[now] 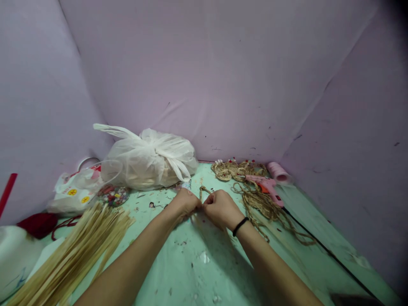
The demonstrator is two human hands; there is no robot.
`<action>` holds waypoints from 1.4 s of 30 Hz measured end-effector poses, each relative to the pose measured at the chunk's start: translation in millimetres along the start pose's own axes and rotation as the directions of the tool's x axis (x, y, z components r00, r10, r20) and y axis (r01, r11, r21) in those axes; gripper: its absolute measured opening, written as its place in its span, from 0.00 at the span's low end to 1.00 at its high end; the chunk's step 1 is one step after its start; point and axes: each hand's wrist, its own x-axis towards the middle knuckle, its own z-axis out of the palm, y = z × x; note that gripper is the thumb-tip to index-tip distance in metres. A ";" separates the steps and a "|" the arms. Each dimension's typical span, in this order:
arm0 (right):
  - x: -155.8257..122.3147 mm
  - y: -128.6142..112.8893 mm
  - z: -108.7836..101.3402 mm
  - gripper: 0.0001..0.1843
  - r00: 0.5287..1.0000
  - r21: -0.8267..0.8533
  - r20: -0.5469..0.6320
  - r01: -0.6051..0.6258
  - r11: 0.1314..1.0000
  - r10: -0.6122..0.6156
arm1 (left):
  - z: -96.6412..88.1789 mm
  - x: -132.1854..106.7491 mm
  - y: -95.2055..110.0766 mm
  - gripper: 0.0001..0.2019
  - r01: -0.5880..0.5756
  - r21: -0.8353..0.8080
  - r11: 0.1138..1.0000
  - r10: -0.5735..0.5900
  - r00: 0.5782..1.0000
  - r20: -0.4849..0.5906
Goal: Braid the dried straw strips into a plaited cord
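Observation:
My left hand (187,202) and my right hand (220,207) are closed and meet above the middle of the green tabletop. Both pinch a thin tan braided fibre cord (201,191), whose short looped end sticks out beyond the fingers. Pale loose strands trail below the hands, blurred. My fingertips hide the spot where the strands are gripped. A dark band circles my right wrist. Just right of that hand lies a heap of braided cord (263,202).
A pink glue gun (263,183) rests on the cord heap, its black cable running right. Behind are coiled braid pieces (225,171) with pins and a pink spool (279,172). Leftward stand a knotted white plastic bag (149,159), a bundle of flat straw strips (73,255) and dark red yarn (38,224).

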 end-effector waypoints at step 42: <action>7.9 10.1 14.5 0.06 0.935 0.737 0.333 -0.337 0.586 0.118 | -23.0 -12.6 7.8 0.05 -0.178 0.428 0.886 0.128 0.981 0.145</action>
